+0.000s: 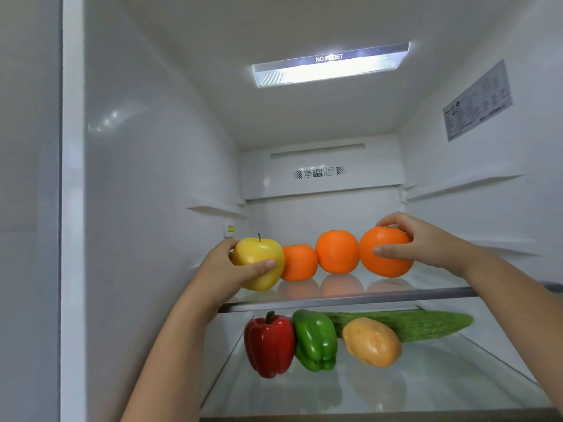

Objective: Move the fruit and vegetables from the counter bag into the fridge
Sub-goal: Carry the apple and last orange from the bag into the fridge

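Note:
I look into an open fridge. My left hand (227,266) grips a yellow apple (259,260) at the left end of the upper glass shelf (350,298). My right hand (426,242) grips an orange (385,252) at the right end of the same shelf. Between them two more oranges (299,262) (337,251) rest on the shelf in a row. On the lower shelf (426,388) lie a red pepper (269,345), a green pepper (315,341), a potato (371,342) and a cucumber (426,325) behind them. The counter bag is out of view.
The fridge's white side walls (152,178) carry empty shelf rails. A ceiling lamp (330,67) is lit. A label (476,102) sticks to the right wall. The grey fridge frame (30,208) fills the left edge.

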